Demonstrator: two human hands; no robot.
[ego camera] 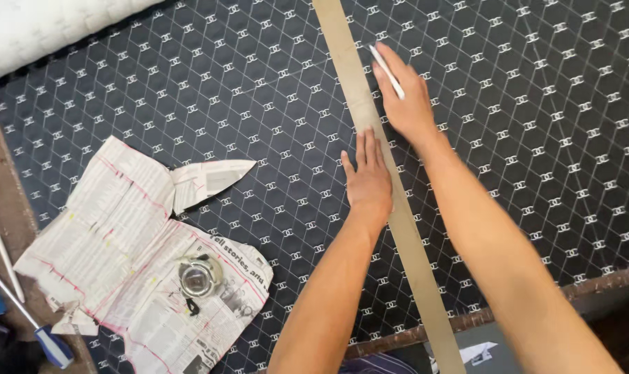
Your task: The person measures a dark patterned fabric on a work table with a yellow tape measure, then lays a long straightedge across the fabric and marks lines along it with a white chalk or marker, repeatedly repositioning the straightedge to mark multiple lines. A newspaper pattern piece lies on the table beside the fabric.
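A long tan cardboard strip (354, 83) lies diagonally across a dark quilted fabric sheet (536, 125) with a white hexagon pattern. My left hand (367, 181) rests flat, palm down, on the strip near its middle, fingers together. Just beyond it, my right hand (406, 97) sits against the strip's right edge and holds a thin white marking stick (386, 71) between its fingers, the tip pointing up-left toward the strip.
Cut newspaper pattern pieces (120, 235) lie at the left on the fabric, with a small round metal and glass object (198, 275) on them. A blue-handled screwdriver (30, 320) and a white stick (8, 266) lie at the far left. White padding (44, 28) is at top left.
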